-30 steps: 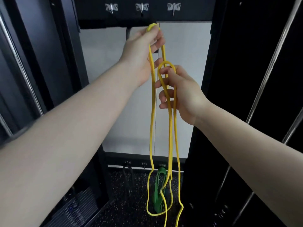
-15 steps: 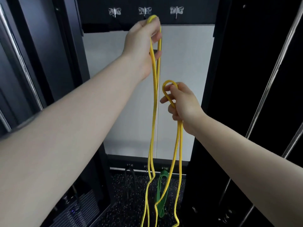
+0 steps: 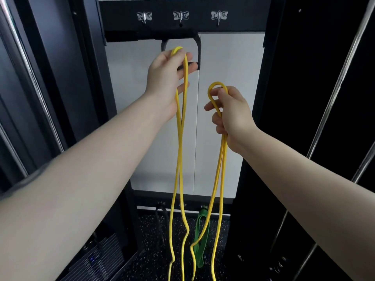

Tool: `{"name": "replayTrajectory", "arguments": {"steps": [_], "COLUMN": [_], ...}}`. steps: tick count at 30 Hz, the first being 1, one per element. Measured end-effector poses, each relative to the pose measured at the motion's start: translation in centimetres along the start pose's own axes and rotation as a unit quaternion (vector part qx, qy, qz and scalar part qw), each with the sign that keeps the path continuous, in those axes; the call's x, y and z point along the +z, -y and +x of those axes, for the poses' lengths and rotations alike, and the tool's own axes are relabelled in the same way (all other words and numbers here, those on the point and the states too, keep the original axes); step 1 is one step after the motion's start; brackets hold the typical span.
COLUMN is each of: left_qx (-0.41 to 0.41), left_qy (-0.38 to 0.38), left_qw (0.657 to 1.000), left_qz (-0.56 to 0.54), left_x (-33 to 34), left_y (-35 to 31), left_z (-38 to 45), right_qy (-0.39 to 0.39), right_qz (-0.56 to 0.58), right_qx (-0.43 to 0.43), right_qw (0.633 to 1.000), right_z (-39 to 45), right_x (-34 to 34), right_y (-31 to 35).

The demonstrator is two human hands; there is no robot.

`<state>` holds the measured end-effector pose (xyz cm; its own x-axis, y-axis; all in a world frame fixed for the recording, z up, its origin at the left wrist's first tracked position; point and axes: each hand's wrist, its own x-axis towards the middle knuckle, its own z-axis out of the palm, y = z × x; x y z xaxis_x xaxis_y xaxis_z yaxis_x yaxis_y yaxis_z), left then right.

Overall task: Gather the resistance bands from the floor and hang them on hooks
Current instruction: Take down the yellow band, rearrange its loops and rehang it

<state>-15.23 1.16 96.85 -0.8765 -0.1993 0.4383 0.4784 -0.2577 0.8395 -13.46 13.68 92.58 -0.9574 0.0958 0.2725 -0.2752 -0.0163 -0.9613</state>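
A yellow resistance band is held up in front of a black frame with a white panel behind it. One looped end of the band is gripped by the left hand, raised just below a black handle that hangs from the crossbar. The band is pinched between the thumb and the curled fingers of that hand, and a small loop is seen standing above the knuckles. The other looped end is gripped by the right hand, held lower and to the right, apart from the left hand. There the band is pinched by the thumb and forefinger, the remaining fingers being curled round the two strands below.

From each hand two yellow strands are let down side by side towards the speckled black floor, where they are bent and lost past the lower edge of the view. Whether the band touches the floor cannot be told.

Three silver butterfly-shaped hooks are fixed in a row on the crossbar above both hands; nothing is hung on them. A green resistance band is seen low down behind the yellone strands, its upper end fastened at the base of the frame and its lower part lying near the floor. A thin black band is seen to the left of it.
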Motion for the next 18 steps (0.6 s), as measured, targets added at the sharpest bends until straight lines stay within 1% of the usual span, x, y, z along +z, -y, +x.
{"name": "replayTrajectory", "arguments": {"steps": [3,6,9,12,14,16,18], "left_qx": [0.0,-0.005,-0.044,-0.092,-0.13,-0.159,-0.178], "left_qy": [-0.005,-0.009,0.014,0.087,0.152,0.224,0.264], "left_qw": [1.0,0.999,0.997,0.982,0.968,0.949,0.933], "left_qz": [0.009,0.049,0.054,0.142,0.153,0.154,0.169], "left_x": [-0.6,-1.1,-1.7,-2.5,-2.7,-2.5,-2.5], "left_y": [0.1,0.5,0.3,0.7,2.0,3.8,5.4], "left_z": [-0.5,-0.9,-1.7,-3.5,-5.1,-6.8,-7.9], "right_qy": [0.0,0.001,0.029,0.094,0.136,0.149,0.13], "right_qz": [0.003,0.013,0.025,0.068,0.133,0.173,0.162], "right_qx": [-0.017,-0.031,-0.045,-0.052,-0.045,-0.053,-0.082], "right_qw": [1.0,0.999,0.998,0.992,0.981,0.972,0.975], "right_z": [-0.1,0.1,-0.1,-0.5,-0.5,-0.5,-0.3], "right_x": [0.2,0.4,0.4,0.2,0.3,0.6,0.7], "right_y": [0.5,1.2,1.9,2.8,3.6,4.4,5.1]}}
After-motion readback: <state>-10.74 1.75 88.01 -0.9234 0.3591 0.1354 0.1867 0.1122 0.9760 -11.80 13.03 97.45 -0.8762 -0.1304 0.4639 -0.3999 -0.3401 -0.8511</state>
